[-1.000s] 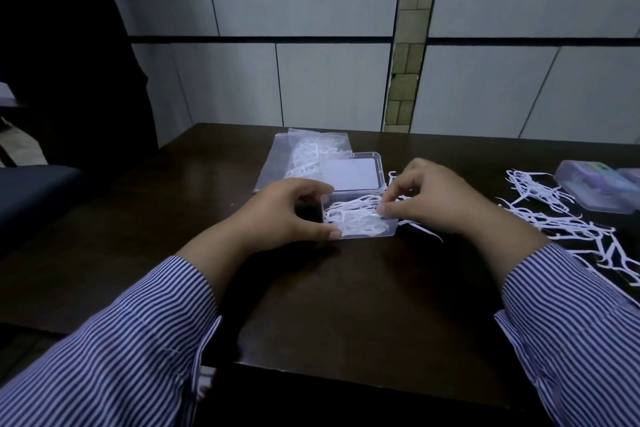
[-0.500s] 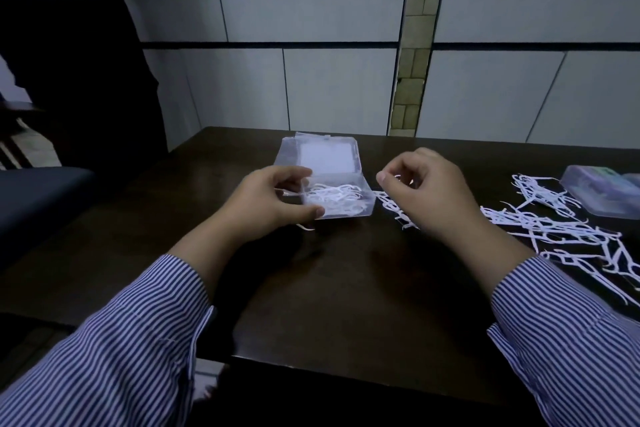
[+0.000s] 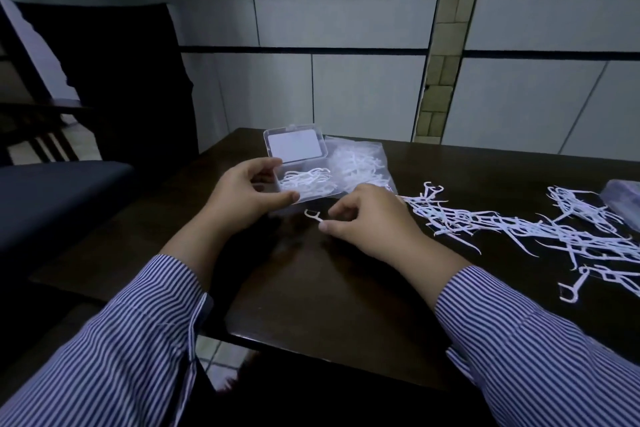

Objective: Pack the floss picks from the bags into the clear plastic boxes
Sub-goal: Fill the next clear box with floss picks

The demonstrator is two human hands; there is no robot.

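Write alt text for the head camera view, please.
The left hand grips an open clear box holding floss picks, while the right hand pinches a single floss pick beside it. More picks lie scattered on the dark table.

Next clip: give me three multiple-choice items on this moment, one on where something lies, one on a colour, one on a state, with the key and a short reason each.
1. Where does the bag of picks lie?
A. right of the open box
B. on the chair
C. in the person's lap

2. What colour are the loose picks on the table?
A. green
B. white
C. red

3. How is the box in the left hand?
A. lid shut
B. upside down
C. lid open, picks inside

Key: 1 A, the bag sits just behind and right of the box; 2 B, all are white; 3 C, the lid stands up. The right hand pinches a single pick.
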